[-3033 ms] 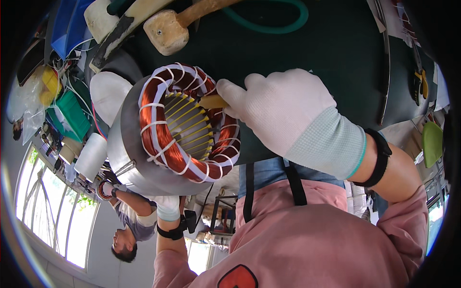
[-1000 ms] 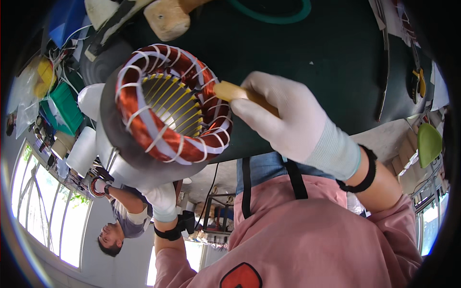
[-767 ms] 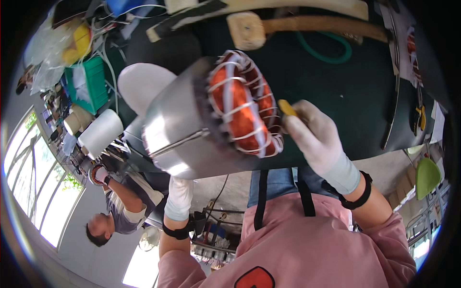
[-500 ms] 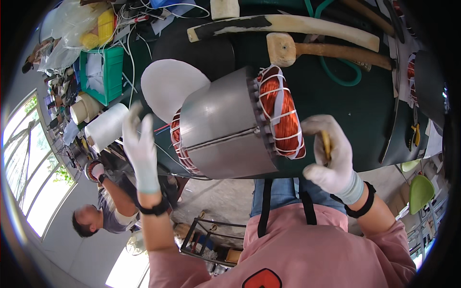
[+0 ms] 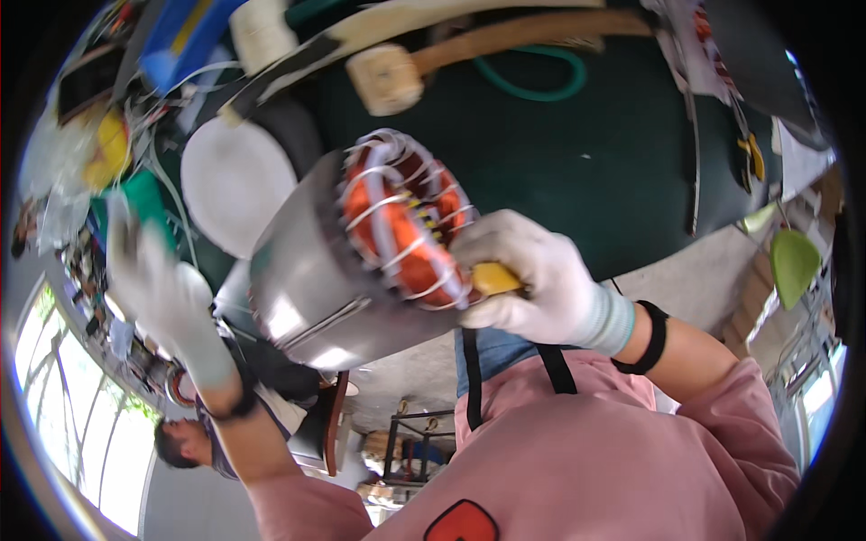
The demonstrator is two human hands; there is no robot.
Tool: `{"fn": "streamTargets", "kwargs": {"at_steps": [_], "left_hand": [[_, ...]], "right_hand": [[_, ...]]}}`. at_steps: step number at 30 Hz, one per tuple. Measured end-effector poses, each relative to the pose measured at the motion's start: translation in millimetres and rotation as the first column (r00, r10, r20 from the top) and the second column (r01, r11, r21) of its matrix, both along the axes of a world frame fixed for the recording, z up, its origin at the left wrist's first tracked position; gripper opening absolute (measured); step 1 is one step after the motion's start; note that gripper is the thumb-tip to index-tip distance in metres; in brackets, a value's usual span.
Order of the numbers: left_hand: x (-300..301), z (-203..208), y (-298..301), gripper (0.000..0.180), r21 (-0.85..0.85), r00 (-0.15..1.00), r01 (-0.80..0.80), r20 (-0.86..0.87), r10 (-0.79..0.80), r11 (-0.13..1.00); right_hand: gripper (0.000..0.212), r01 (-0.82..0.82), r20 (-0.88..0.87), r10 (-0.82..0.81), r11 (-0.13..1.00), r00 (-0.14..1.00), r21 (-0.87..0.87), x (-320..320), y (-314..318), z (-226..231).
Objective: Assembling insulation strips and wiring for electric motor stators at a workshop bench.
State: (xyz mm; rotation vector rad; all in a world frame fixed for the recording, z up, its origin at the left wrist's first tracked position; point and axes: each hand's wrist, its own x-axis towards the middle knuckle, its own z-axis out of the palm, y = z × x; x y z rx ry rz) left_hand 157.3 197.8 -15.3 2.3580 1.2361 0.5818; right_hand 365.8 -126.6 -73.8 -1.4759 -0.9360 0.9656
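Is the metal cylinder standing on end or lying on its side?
On its side: the metal cylinder shows its long seam, and its copper winding faces the right hand.

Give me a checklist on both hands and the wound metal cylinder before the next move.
1. Yellow piece gripped by the right hand: ok, between thumb and fingers.
2. Left hand on the metal cylinder: not ok, raised apart from it.
3. Mallet apart from the cylinder: ok, lying beyond it.
4. Yellow piece touching the copper winding: cannot tell, blurred.
5. Cylinder seated firmly: cannot tell, underside hidden.
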Motion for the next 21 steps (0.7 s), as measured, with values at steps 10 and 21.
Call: {"fn": "streamTargets", "kwargs": {"at_steps": [10,21], "left_hand": [[-54,1,-243,0.053,-0.774,0.854,0.023,0.345,0.391,0.633],[-64,48,-285,0.034,-0.568,0.966,-0.148,-0.259,-0.005,0.809]], "right_hand": [[0.045,0.039,-0.166,-0.037,0.999,0.985,0.007,-13,-15,-8],[0.036,-0.038,-0.335,-0.046,0.970,0.941,-0.241,-10,-61,45]]}}
